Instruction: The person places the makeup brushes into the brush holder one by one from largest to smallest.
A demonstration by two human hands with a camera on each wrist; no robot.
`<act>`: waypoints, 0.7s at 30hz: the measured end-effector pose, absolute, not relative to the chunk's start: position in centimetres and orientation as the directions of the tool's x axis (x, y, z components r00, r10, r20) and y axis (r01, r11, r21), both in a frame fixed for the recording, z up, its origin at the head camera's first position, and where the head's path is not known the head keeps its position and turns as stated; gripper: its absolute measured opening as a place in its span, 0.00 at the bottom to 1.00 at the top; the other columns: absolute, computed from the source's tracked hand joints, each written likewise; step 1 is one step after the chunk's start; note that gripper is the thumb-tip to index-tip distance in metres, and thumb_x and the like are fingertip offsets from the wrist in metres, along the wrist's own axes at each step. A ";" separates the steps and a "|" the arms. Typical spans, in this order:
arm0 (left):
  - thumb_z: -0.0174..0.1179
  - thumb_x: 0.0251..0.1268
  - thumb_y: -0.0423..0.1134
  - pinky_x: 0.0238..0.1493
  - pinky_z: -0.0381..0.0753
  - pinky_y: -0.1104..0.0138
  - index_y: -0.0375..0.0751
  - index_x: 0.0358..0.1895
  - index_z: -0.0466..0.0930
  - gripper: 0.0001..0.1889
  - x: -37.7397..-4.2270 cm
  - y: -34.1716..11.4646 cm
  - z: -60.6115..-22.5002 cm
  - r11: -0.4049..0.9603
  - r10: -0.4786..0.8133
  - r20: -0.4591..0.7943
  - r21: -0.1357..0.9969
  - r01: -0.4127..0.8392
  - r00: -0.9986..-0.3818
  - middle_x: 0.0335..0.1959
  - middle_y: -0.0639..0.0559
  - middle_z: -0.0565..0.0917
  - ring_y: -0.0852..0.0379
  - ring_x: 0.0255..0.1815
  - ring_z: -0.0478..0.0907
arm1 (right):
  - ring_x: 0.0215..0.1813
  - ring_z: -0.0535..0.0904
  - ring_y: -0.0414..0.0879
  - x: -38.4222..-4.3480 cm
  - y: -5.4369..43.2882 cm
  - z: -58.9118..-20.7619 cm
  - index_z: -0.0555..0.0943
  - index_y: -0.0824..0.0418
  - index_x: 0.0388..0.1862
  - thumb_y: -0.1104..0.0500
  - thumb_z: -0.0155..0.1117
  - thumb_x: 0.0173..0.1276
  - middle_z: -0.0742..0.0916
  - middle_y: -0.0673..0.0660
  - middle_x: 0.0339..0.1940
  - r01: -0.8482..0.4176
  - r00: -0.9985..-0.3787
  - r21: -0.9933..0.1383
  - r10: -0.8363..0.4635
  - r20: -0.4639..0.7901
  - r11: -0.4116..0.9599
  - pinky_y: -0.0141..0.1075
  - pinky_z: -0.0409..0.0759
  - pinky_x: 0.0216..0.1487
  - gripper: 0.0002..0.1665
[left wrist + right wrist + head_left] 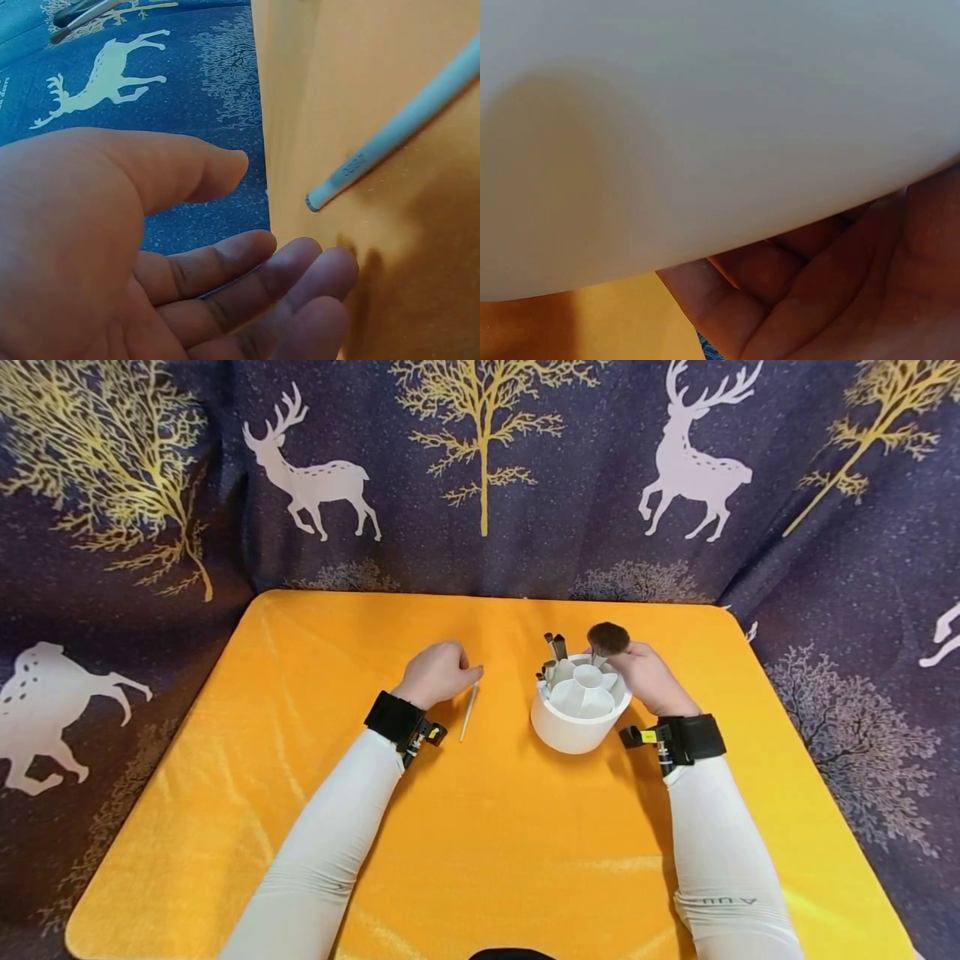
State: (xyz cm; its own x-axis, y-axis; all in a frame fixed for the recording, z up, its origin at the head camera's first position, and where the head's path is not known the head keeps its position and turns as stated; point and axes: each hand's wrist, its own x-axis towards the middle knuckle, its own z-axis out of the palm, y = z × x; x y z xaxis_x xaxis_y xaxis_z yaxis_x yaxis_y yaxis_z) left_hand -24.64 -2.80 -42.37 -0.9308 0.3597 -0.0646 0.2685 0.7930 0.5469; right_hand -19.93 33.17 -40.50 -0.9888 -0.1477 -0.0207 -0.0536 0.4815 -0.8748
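A white round brush holder [572, 735] with petal-shaped compartments is on the right of the yellow cloth. My right hand [654, 679] holds its far right side; in the right wrist view, the fingers [727, 300] curl behind the white wall. A big fluffy makeup brush [608, 640] stands in it beside that hand. Several smaller brushes [557, 647] lean in the left compartments. Left of the holder, a thin white-handled brush [468, 714] lies on the cloth. Over its far end is my left hand [438, 674], thumb and fingers apart around empty air in the left wrist view.
A yellow cloth [360, 877] covers the round-cornered table. Dark blue curtains [555, 552] with deer and trees hang around its back and sides. Camera straps [393, 720] are worn on both wrists.
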 end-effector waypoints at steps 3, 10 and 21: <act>0.66 0.84 0.51 0.30 0.63 0.60 0.43 0.31 0.79 0.20 -24.6 -2.9 -42.6 0.799 0.358 -0.084 0.543 0.259 -0.930 0.19 0.52 0.72 0.52 0.21 0.71 | 0.61 0.82 0.46 -20.0 33.1 -40.5 0.85 0.71 0.69 0.50 0.50 0.92 0.88 0.69 0.65 -0.054 -0.988 -0.875 -0.152 -0.023 0.481 0.35 0.77 0.66 0.29; 0.66 0.82 0.52 0.27 0.62 0.62 0.48 0.24 0.73 0.24 -24.7 -2.9 -43.0 0.813 0.365 -0.133 0.527 0.246 -0.921 0.16 0.55 0.66 0.55 0.18 0.66 | 0.63 0.81 0.48 -20.1 33.1 -40.5 0.85 0.71 0.69 0.50 0.49 0.92 0.87 0.70 0.66 -0.051 -0.987 -0.878 -0.156 -0.027 0.475 0.36 0.76 0.68 0.29; 0.69 0.80 0.51 0.24 0.60 0.64 0.50 0.19 0.70 0.28 -24.8 -2.6 -43.1 0.826 0.360 -0.173 0.517 0.227 -0.917 0.14 0.56 0.62 0.56 0.16 0.64 | 0.62 0.82 0.46 -20.0 33.3 -40.5 0.85 0.70 0.71 0.49 0.49 0.93 0.88 0.68 0.66 -0.063 -0.986 -0.864 -0.163 -0.023 0.499 0.35 0.77 0.66 0.30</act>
